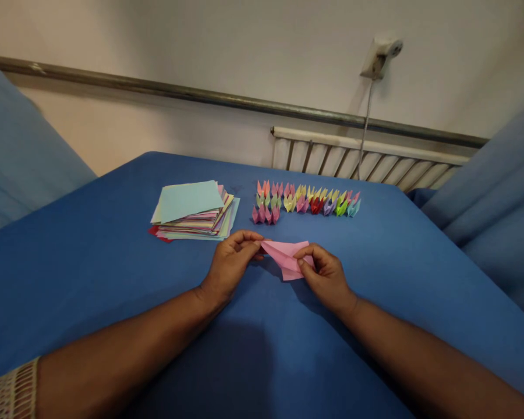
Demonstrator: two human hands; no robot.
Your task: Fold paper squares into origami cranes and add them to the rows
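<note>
Both hands work a folded pink paper (287, 258) just above the blue table (113, 279), near its middle. The left hand (232, 263) pinches the paper's left tip between thumb and fingers; the right hand (325, 274) grips its right, lower edge, fingers curled closed on the sheet. Behind the left hand lies a stack of coloured paper sheets (195, 210), topped by a pale blue sheet. Beside the stack, behind the pink paper, stand rows of small folded paper figures (304, 201) in mixed colours.
</note>
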